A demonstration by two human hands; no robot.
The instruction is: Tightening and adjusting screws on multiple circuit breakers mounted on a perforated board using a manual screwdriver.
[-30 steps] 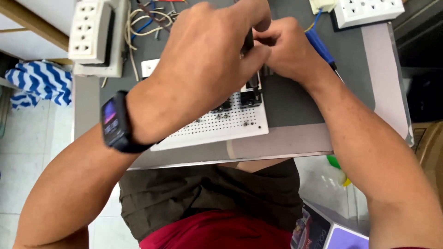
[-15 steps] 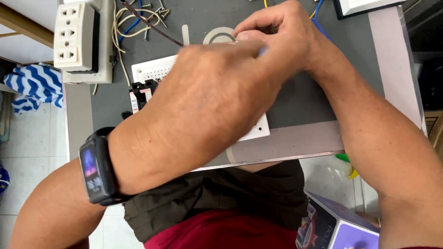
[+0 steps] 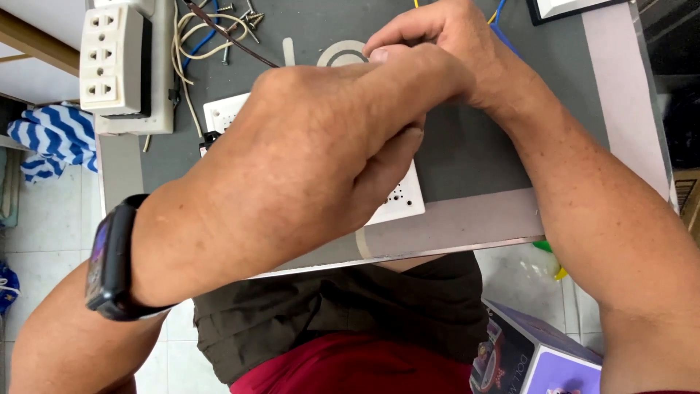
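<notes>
On far left, beside grey tabletop (image 3: 474, 157): blue-and-white striped cloth (image 3: 45, 142) at floor level, white tile below. At upper left of tabletop: white three-outlet plastic power strip (image 3: 115, 67), lying flat; just right of it, loose bundle of cream and blue wires (image 3: 191, 40) with small screws nearby. At mid-frame: white perforated plastic board (image 3: 399, 203), flat on tabletop, largely covered; only upper left corner and lower right corner visible, small dark holes showing at lower right. Above board: left hand (image 3: 306, 157), black smartwatch (image 3: 109, 263) on wrist, fingers curled together and bunched toward fingertips of other hand; board directly beneath palm and fingers, contact not discernible. Anything pinched between fingers: hidden, cannot tell. At upper centre-right: right hand (image 3: 456, 44), fingers drawn together, tips meeting left fingertips above far edge of board; grip contents not visible. Behind knuckles: pale ring-shaped mark (image 3: 343, 52) on tabletop. At lower right, below table edge: purple cardboard box (image 3: 536, 357).
</notes>
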